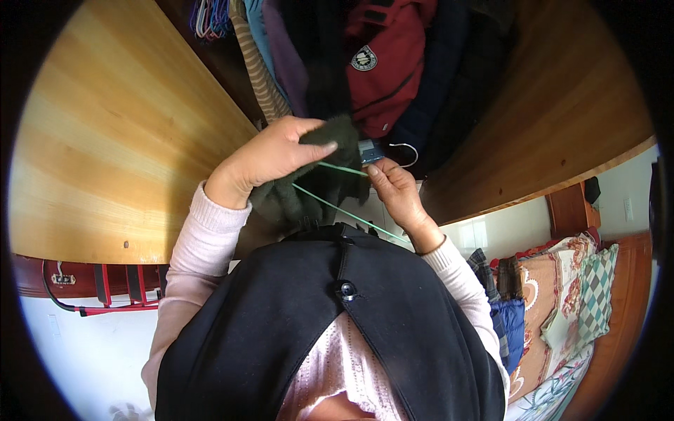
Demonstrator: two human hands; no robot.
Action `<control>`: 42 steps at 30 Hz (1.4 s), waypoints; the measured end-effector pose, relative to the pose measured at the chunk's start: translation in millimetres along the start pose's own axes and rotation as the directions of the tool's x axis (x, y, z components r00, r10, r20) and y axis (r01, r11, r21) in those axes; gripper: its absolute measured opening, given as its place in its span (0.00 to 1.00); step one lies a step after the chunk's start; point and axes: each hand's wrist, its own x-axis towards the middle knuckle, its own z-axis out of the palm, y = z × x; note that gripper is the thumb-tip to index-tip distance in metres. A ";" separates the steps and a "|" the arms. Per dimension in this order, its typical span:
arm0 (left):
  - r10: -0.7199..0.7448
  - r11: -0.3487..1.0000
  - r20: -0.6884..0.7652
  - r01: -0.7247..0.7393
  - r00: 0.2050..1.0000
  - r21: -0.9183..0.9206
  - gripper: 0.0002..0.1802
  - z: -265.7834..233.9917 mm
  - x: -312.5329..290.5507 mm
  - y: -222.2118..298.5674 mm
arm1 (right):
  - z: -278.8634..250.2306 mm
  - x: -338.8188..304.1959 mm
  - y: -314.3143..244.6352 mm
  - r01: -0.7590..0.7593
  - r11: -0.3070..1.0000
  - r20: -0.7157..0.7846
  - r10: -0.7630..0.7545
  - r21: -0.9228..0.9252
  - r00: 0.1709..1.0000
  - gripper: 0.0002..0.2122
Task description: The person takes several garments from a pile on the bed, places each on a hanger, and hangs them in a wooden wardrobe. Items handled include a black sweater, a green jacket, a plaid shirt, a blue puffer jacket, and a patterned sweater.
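Before the open wooden wardrobe (126,126), the person holds a dark green woolly garment (319,179) up at chest height, with a thin green hanger (337,203) running through it. The left hand (270,158) is closed over the top of the garment, fingers curled round the cloth and thumb pressed along its upper edge. The right hand (393,186) pinches the hanger near its metal hook (406,153), fingertips tight together just beside a small blue tag (370,149). One arm of the hanger slants down toward the person's black vest (330,330), mostly bare of cloth. To do this well, I judge the left hand should keep the cloth bunched and slack while the right steadies the hanger by its neck, so the thin wire arm slides into the shoulder without snagging the knit. Pulling hard could stretch the garment or bend the hanger. Hanging clothes (365,63) crowd the wardrobe just behind the hands, so the hook needs a clear gap. A bed (562,302) with patterned covers lies to the right, well apart.
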 end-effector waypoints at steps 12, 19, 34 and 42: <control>0.554 0.336 0.047 -0.275 0.831 0.901 0.17 15.8 -17.7 24.7 | 10.7 9.5 -37.0 0.127 0.892 0.101 -0.188 0.434 0.977 0.09; 0.475 0.467 -0.072 -0.181 0.877 0.866 0.18 -2.3 -33.1 24.2 | -23.6 24.0 -61.6 0.286 0.958 0.352 -0.279 0.033 0.894 0.16; 0.519 0.641 -0.177 -0.244 0.836 0.727 0.18 -19.8 -55.4 32.2 | -37.5 -9.2 146.1 0.046 0.805 0.379 0.227 -0.592 0.897 0.26; 0.436 0.715 -0.337 -0.094 0.835 0.693 0.18 -22.3 -67.1 8.1 | -60.2 3.5 66.5 -0.296 0.954 -0.379 0.287 0.036 0.880 0.26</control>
